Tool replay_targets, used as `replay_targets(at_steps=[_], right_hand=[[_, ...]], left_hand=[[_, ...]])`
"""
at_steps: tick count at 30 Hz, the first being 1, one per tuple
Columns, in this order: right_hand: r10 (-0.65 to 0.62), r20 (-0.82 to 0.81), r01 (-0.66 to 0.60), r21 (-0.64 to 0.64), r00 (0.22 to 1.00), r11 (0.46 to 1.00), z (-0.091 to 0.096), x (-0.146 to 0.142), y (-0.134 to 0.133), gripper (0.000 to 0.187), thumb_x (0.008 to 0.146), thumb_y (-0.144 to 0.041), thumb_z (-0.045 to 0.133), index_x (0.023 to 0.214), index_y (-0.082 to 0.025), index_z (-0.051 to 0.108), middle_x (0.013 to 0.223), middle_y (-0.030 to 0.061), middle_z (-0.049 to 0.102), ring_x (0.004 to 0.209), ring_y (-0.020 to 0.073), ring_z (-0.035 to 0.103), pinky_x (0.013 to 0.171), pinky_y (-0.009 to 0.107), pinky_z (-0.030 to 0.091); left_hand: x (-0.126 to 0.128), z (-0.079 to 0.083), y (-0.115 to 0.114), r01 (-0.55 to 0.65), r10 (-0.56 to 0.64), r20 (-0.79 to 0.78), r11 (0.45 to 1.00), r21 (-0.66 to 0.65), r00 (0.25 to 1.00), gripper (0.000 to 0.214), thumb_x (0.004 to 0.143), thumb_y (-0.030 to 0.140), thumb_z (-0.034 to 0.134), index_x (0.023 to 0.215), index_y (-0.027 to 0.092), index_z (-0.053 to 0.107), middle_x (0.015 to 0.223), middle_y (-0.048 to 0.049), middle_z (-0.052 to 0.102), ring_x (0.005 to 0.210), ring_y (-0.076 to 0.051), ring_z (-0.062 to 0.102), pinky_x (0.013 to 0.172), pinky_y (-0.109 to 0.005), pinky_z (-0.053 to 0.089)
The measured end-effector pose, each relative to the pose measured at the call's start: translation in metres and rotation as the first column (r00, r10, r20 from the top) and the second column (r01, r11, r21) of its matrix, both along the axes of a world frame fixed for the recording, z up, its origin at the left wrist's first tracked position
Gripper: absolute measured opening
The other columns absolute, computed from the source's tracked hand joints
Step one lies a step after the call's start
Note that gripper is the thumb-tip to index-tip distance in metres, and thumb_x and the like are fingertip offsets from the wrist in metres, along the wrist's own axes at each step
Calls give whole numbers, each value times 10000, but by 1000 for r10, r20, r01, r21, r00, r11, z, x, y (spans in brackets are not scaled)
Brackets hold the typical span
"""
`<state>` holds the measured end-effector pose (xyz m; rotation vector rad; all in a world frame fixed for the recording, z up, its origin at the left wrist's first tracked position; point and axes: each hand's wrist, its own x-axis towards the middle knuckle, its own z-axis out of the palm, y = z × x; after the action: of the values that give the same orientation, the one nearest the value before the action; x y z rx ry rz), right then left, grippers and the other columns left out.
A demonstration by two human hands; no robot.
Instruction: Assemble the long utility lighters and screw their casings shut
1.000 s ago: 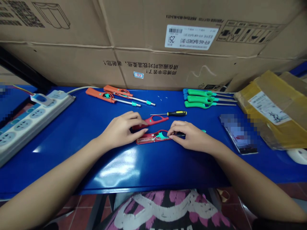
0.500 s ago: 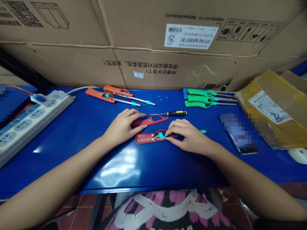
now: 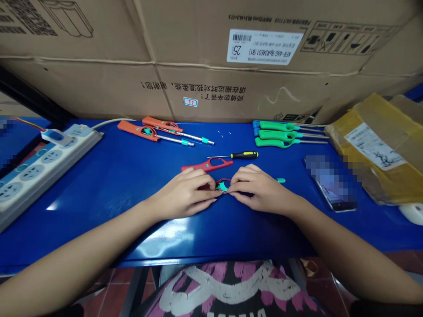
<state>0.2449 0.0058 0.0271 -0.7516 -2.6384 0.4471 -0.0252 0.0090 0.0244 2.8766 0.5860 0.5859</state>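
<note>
Between my two hands lies an opened red long-neck lighter, of which a green trigger (image 3: 222,187) and a bit of red rim show; my fingers cover the rest. My left hand (image 3: 187,193) is closed at the handle end, its fingertips pinched beside the trigger. Closed on the neck side is my right hand (image 3: 259,187), with thumb and fingers touching near the trigger. A green-banded tip (image 3: 280,180) sticks out past it. Just behind my left fingers rests the loose red half-shell (image 3: 214,164). A black and yellow screwdriver (image 3: 245,155) lies beyond that.
Orange lighters (image 3: 139,131) lie at the back left, green ones (image 3: 274,134) at the back right. A power strip (image 3: 42,165) is on the left. On the right are a phone (image 3: 330,185) and a taped package (image 3: 373,154). A large carton (image 3: 198,53) walls off the back.
My left hand has left the loose red half-shell and come forward and right onto the opened lighter's handle end. My right hand stays at the trigger, almost unmoved.
</note>
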Motion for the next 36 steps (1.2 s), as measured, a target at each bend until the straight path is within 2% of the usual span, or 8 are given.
replay_targets(at_steps=[16, 22, 31, 36], right_hand=[[30, 12, -31, 88, 999, 996, 7, 1, -2, 206, 1013, -227, 525, 978, -201, 726, 912, 46, 735, 875, 178, 614, 827, 363, 379], [12, 68, -21, 135, 998, 991, 11, 6, 0, 270, 1014, -278, 519, 877, -201, 738, 681, 14, 659, 711, 158, 541, 752, 350, 331], [39, 130, -48, 70, 991, 996, 13, 9, 0, 299, 1023, -285, 495, 901, -208, 757, 650, 10, 652, 644, 139, 516, 772, 342, 338], [52, 153, -61, 48, 987, 997, 14, 8, -1, 296, 1012, -268, 507, 848, -192, 742, 636, 6, 640, 611, 132, 514, 745, 334, 335]], left_hand=[[2, -4, 0, -13, 15, -70, 1000, 25, 997, 262, 1037, 253, 502, 1186, 237, 717, 1056, -71, 683, 942, -194, 602, 805, -325, 429], [2, -4, 1, -16, 16, -75, 1000, 6, 997, 270, 1035, 253, 503, 1205, 240, 712, 1059, -75, 677, 931, -194, 601, 812, -329, 442], [3, -5, 0, -19, 16, -82, 999, -39, 997, 260, 1029, 250, 508, 1176, 236, 722, 1065, -84, 666, 948, -196, 612, 834, -329, 468], [4, -3, 0, -16, 15, -98, 1000, -7, 995, 261, 1031, 246, 498, 1160, 214, 723, 1058, -90, 671, 947, -204, 613, 827, -336, 471]])
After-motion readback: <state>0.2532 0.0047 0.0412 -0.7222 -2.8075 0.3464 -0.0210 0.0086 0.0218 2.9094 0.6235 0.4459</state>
